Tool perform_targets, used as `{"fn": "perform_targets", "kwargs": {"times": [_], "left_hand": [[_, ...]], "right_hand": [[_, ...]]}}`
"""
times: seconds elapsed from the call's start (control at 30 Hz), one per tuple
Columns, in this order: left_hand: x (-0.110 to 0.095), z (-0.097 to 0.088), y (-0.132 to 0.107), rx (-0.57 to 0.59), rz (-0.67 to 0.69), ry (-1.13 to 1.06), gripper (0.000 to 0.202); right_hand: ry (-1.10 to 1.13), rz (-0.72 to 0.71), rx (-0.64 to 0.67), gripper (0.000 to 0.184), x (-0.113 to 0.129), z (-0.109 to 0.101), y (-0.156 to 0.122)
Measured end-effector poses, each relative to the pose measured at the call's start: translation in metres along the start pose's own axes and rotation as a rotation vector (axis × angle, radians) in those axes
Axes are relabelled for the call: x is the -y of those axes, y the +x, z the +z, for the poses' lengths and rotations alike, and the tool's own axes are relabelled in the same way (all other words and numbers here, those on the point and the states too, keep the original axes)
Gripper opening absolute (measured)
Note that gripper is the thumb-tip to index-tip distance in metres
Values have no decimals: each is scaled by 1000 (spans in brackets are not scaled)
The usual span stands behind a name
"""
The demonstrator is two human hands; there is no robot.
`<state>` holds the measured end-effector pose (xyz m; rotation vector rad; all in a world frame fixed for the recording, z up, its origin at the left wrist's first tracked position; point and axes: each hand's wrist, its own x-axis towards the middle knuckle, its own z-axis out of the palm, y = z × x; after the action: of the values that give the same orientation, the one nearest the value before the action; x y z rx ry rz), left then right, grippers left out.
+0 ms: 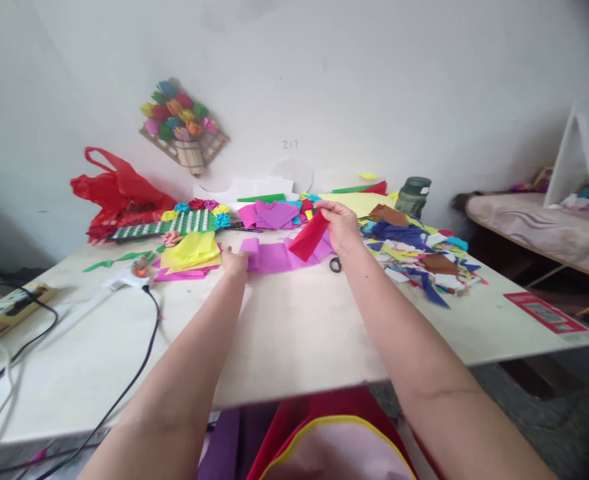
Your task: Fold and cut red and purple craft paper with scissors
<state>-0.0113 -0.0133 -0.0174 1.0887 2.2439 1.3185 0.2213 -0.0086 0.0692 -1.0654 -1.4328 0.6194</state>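
At the far left of the worktop [284, 333] lies a power strip [9, 307], and a black cable [124, 393] runs past it toward the near edge. Behind it sits a red plastic bag [119, 193], beside a green-and-white striped board [174, 223] edged with paper roses. A stack of yellow paper [194, 252] lies just left of the left hand [234, 262]. That hand presses down on the left end of a purple paper sheet [274, 257], fingers curled. The right hand [342, 223] is raised above the sheet and pinches the top of a red paper strip [308, 237], which hangs tilted over the purple. A black scissors handle [335, 265] shows under the wrist. Further right are coloured paper scraps [424, 257], a dark green jar [413, 195] and a bed [539, 227].
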Motion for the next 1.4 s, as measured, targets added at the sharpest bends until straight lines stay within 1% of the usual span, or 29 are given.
{"fn": "perform_targets", "kwargs": {"times": [0.1, 0.13, 0.2, 0.27, 0.33, 0.43, 0.53, 0.6, 0.63, 0.7, 0.8, 0.87, 0.93, 1.0, 1.07, 1.1, 1.13, 1.17, 1.2, 1.23, 1.27, 1.33, 1.37, 1.4], "left_hand": [[5, -9, -2, 20, -108, -115, 68], [6, -12, -4, 17, -101, -120, 68], [9, -16, -7, 9, -43, -114, 69], [10, -19, -8, 33, 25, -119, 71], [10, -22, -6, 95, 60, -129, 68], [9, -28, -1, 216, 37, -111, 53], [8, -34, 3, 276, 13, -84, 40], [9, -38, 3, 278, 12, -78, 37], [10, -40, 3, 279, 13, -71, 36], [12, -43, 4, 282, 29, -48, 34], [16, -45, 8, 286, 83, 36, 31], [15, -47, 12, 293, 118, 143, 29], [11, -51, 13, 294, 166, 298, 27], [3, -59, 10, 250, 236, 465, 30], [-7, -66, 3, 253, 257, 612, 35], [-13, -69, -1, 228, 259, 666, 36], [-17, -70, -5, 181, 264, 712, 37], [-21, -70, -9, 125, 296, 729, 37], [-23, -67, -12, 82, 353, 721, 36], [-23, -63, -15, 72, 440, 695, 37], [-22, -57, -17, 104, 545, 656, 38], [-15, -43, -21, 286, 731, 621, 46], [-10, -36, -23, 383, 779, 643, 50], [-5, -31, -25, 457, 793, 689, 52]], "right_hand": [[343, 38, 176, 33, -2, 25, 2], [423, 64, 217, 31, -2, 32, 1], [532, 131, 275, 26, -1, 44, 0], [608, 188, 308, 22, 2, 55, 0], [699, 216, 337, 19, 6, 64, 2], [859, 227, 363, 19, 9, 77, 9], [938, 256, 365, 19, 1, 91, 14], [900, 290, 364, 19, -12, 99, 14], [847, 315, 362, 19, -21, 102, 13], [650, 361, 405, 20, -41, 108, 9], [321, 396, 406, 25, -68, 110, 1], [239, 375, 441, 28, -79, 110, -2], [189, 335, 469, 30, -82, 109, -3], [145, 311, 488, 30, -82, 109, -3], [127, 315, 498, 29, -82, 108, -3], [131, 321, 497, 29, -82, 107, -3], [142, 328, 491, 28, -82, 106, -3], [155, 334, 483, 27, -83, 105, -3], [169, 337, 475, 27, -83, 104, -4], [181, 341, 468, 27, -84, 103, -5], [191, 345, 462, 27, -84, 102, -6], [208, 352, 439, 27, -85, 99, -7], [217, 352, 412, 27, -86, 98, -8], [222, 346, 369, 26, -87, 97, -8]]}}
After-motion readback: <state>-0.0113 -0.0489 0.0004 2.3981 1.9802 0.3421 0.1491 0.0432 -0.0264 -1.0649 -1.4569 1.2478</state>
